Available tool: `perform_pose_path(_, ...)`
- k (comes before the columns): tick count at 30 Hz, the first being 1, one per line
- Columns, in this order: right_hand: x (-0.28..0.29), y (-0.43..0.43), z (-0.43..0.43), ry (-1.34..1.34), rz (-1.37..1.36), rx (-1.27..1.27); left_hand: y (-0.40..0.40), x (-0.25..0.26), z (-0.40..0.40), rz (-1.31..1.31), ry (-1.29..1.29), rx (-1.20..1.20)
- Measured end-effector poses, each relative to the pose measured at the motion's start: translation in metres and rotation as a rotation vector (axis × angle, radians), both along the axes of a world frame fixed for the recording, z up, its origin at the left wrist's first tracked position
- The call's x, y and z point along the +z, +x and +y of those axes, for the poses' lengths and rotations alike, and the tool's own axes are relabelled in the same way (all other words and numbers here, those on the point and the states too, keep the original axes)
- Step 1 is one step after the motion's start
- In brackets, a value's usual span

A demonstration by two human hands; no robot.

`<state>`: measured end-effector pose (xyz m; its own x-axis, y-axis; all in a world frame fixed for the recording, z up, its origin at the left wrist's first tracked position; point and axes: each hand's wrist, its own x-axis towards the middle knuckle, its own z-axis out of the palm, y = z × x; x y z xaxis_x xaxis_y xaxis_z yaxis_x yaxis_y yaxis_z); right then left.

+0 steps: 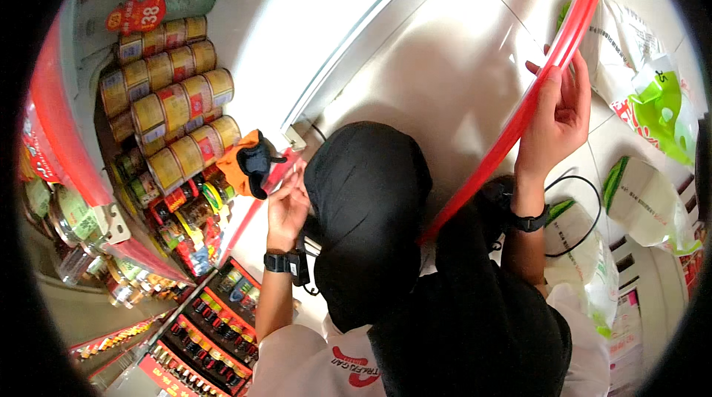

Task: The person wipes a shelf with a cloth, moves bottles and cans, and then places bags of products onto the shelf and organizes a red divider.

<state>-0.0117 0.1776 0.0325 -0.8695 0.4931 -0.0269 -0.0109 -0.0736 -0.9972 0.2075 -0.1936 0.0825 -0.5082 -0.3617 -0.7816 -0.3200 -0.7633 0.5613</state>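
A long red plastic strip (507,132) curves down from the top right until a black cap (367,196) on a head hides its lower end. My right hand (556,110) grips it, thumb on the near face and fingers behind. My left hand (288,205) is raised at a shelf's red front edge strip (272,179), its fingertips at or touching it; the cap partly hides them, so I cannot tell their hold. An orange and black cloth-like object (247,162) is beside those fingers. Both wrists carry black strapped devices.
Stacked yellow-labelled cans (186,99) and packaged goods (194,219) fill the left shelves. A glass-like panel edge (361,29) crosses the upper middle. White and green bags (639,199) lie on the tiled floor at right, near a black cable (598,219). Small bottles (206,336) stand below left.
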Motion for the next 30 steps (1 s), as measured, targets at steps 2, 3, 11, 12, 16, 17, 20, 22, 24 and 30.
perform_pose_path(2, -0.002, -0.002, 0.002, -0.003, 0.014, 0.013, 0.009, -0.011, -0.005, 0.019, 0.007, 0.078)
perform_pose_path(3, -0.003, -0.002, 0.005, 0.003, 0.019, 0.010, 0.001, -0.015, -0.002, 0.007, -0.003, 0.100)
perform_pose_path(11, 0.002, 0.004, 0.002, 0.029, -0.035, -0.015, -0.016, -0.003, 0.008, 0.003, 0.001, 0.054)
perform_pose_path(12, 0.001, 0.006, 0.002, 0.033, -0.027, -0.012, -0.015, -0.003, 0.008, 0.000, 0.001, 0.049)
perform_pose_path(16, 0.000, 0.005, 0.005, 0.020, 0.013, -0.017, -0.019, -0.002, 0.016, -0.015, -0.034, 0.061)
perform_pose_path(17, 0.000, 0.005, 0.005, 0.020, 0.011, -0.011, -0.018, -0.005, 0.013, 0.008, -0.025, 0.051)
perform_pose_path(20, 0.001, 0.004, 0.010, 0.022, 0.031, 0.007, -0.019, -0.012, 0.011, 0.037, -0.035, 0.042)
perform_pose_path(22, 0.002, 0.006, 0.008, -0.009, 0.043, 0.028, -0.021, -0.010, 0.013, 0.038, -0.034, -0.003)
perform_pose_path(24, 0.005, 0.008, 0.009, 0.008, 0.032, 0.052, -0.024, -0.010, 0.015, 0.042, -0.036, -0.053)
perform_pose_path(30, 0.001, 0.010, 0.010, -0.086, 0.038, 0.098, -0.019, 0.016, 0.011, -0.231, -0.092, -0.307)
